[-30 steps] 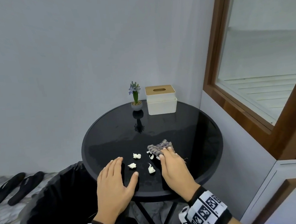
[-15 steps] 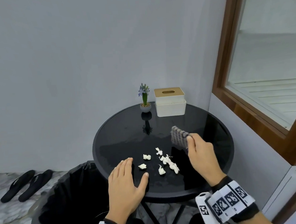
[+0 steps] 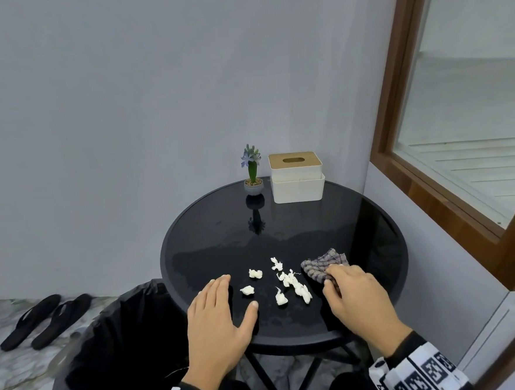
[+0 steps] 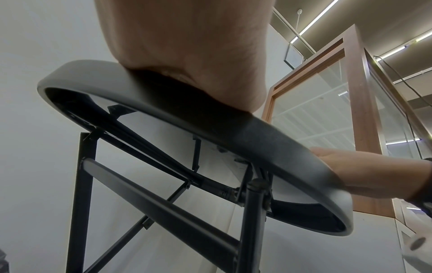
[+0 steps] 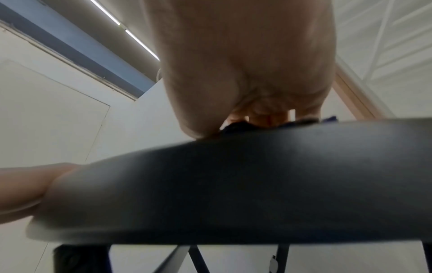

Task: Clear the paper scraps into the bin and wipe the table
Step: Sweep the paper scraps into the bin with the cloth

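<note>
Right hand (image 3: 359,294) grips the cloth (image 3: 323,264) on the surface (image 3: 358,218), just right of the paper scraps (image 3: 286,281). Left hand (image 3: 218,322) lies flat, fingers straight, near the bin (image 3: 114,342). Risk: a fast sweep scatters scraps past the bin onto the floor.

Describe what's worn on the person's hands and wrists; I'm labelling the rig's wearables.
Both hands are bare: the left hand and right hand wear no gloves or rings. Each wrist carries a black sleeve cuff, then a white band printed with square black-and-white fiducial markers. No cables show.
</note>
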